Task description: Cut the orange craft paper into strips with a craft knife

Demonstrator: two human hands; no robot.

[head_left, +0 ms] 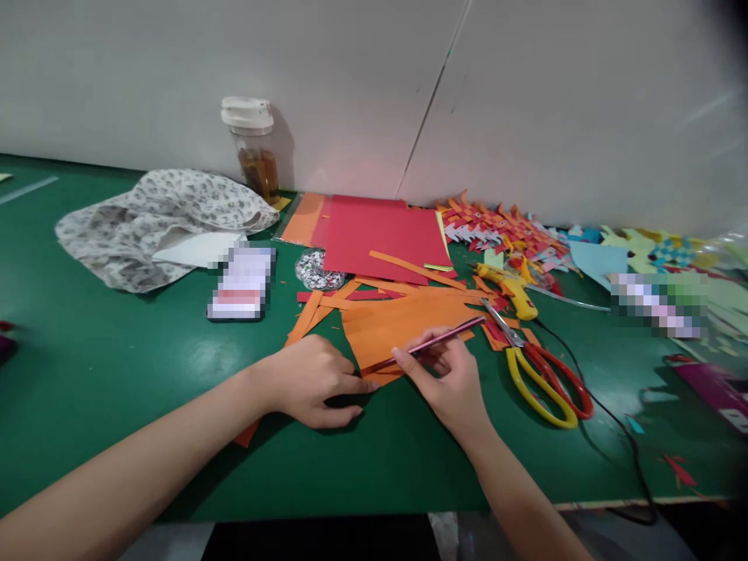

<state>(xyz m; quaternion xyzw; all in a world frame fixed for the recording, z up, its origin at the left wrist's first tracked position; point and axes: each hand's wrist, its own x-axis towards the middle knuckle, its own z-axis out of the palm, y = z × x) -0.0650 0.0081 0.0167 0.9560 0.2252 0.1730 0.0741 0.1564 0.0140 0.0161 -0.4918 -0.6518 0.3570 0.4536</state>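
One orange sheet [389, 327] lies on the green bench [146, 374]. Uneven pressure from the left hand [315, 382] could let it shift or crease should the pencil [444, 336] drag. Its near corner lies at the left forefinger's tip, its main area beyond. The right hand's [449, 382] fingers pinch the pencil; the left thumb and forefinger stand apart, gripping nothing.
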